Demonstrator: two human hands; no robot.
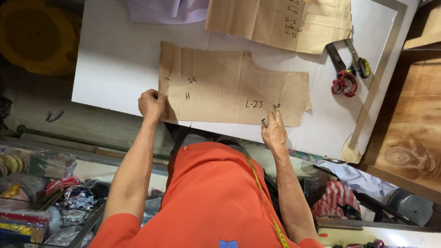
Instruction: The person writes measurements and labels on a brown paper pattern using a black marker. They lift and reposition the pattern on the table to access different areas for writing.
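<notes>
White table point(115, 69), creased brown paper pattern point(229, 87) flat, left hand point(151, 104) pinching its edge, right hand point(274, 131) fingertips on it.

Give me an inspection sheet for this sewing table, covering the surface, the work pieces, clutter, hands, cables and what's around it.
Surface: white table, edged by a metal ruler on one side.
Job's things: brown paper pattern lying flat, handwriting on it; a second paper pattern beyond it.
Clutter: scissors with red-wrapped handles; pale cloth at the far edge.
Hands: left hand presses the pattern's corner; right hand rests fingers on its near edge, seemingly with a small dark object.
Cables: nothing seen; a yellow measuring tape hangs over the orange shirt.
Surroundings: wooden surface beside; shelf of packets below.
</notes>
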